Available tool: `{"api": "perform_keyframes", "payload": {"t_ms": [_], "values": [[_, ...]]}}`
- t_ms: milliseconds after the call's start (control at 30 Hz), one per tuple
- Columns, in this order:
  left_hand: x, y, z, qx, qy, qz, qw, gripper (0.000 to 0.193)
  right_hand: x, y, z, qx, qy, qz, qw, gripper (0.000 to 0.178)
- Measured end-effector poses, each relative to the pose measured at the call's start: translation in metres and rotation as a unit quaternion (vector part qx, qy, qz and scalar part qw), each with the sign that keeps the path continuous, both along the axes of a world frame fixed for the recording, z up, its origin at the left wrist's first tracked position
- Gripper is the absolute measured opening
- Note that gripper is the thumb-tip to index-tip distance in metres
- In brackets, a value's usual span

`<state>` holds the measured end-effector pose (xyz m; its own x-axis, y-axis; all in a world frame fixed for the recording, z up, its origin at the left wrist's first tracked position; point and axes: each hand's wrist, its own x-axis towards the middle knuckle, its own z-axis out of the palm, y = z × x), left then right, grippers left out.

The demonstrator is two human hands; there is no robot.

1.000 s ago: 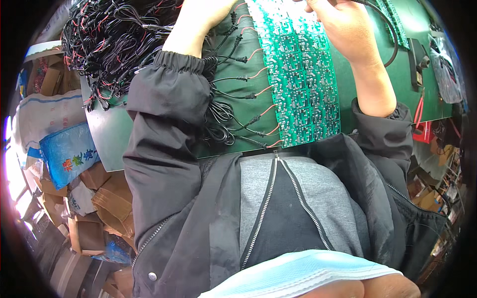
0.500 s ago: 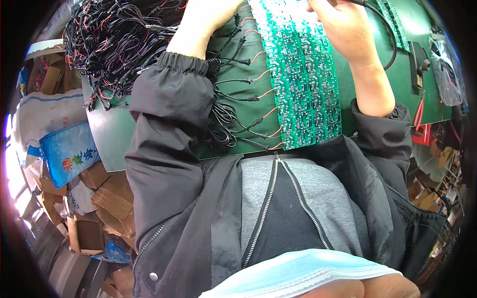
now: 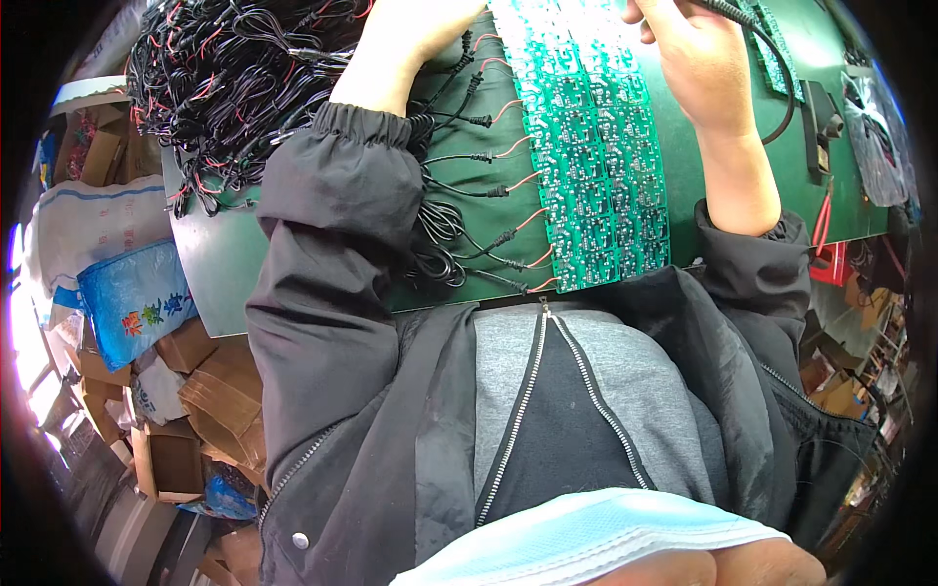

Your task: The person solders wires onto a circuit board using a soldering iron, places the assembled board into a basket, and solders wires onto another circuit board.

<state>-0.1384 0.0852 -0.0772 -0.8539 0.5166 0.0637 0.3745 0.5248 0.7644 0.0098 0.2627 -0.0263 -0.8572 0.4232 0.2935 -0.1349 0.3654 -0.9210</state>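
Observation:
A panel of green circuit boards [image 3: 606, 186] lies in front of me, dense with small parts. Along its left edge, several black cables [image 3: 500, 191] end in thin red leads that reach the boards. My left hand [image 3: 425, 24] is at the top edge, beside the upper cables; its fingers are cut off by the frame. Over the panel's upper right side, my right hand [image 3: 703, 73] is closed around what looks like a soldering iron, its thick black cord [image 3: 777, 83] curving out behind the hand. The tool's tip is out of view.
A big heap of black cables [image 3: 234, 88] with red ends covers the green table's [image 3: 210, 283] left side. Toward the right are another board strip [image 3: 777, 54], a black stand [image 3: 823, 127], red-handled pliers [image 3: 826, 220] and a clear plastic bag [image 3: 876, 146]. Cardboard boxes [image 3: 220, 400] crowd the lower left.
My right hand has shifted slightly to the right, away from the panel's middle, and the cord has moved with it. My left hand has hardly moved.

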Motion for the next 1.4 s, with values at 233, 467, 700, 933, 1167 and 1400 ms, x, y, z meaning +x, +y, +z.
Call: {"api": "perform_keyframes", "payload": {"t_ms": [233,467,700,933,1167,1400], "values": [[0.001,-0.008,-0.015,0.042,0.218,-0.062,0.973,0.016,0.012,0.000,-0.001,-0.007,-0.009,0.036,0.999,0.011],[0.000,-0.007,-0.018,0.015,0.265,-0.060,0.962,0.016,0.008,0.003,-0.009,0.013,-0.027,0.036,0.999,0.010],[0.003,-0.007,-0.013,0.026,0.325,-0.070,0.943,0.017,0.010,0.000,-0.002,0.040,-0.025,0.029,0.998,0.010],[0.009,-0.006,-0.006,-0.024,0.291,-0.052,0.955,0.023,0.010,-0.005,0.003,0.054,-0.002,0.043,0.998,0.010],[0.009,-0.006,-0.006,-0.038,0.275,-0.038,0.960,0.025,-0.001,-0.001,-0.005,0.071,-0.005,0.048,0.996,0.011],[0.009,-0.007,-0.009,-0.032,0.279,-0.041,0.959,0.024,-0.003,-0.002,-0.004,0.047,-0.033,0.059,0.997,0.011]]}}
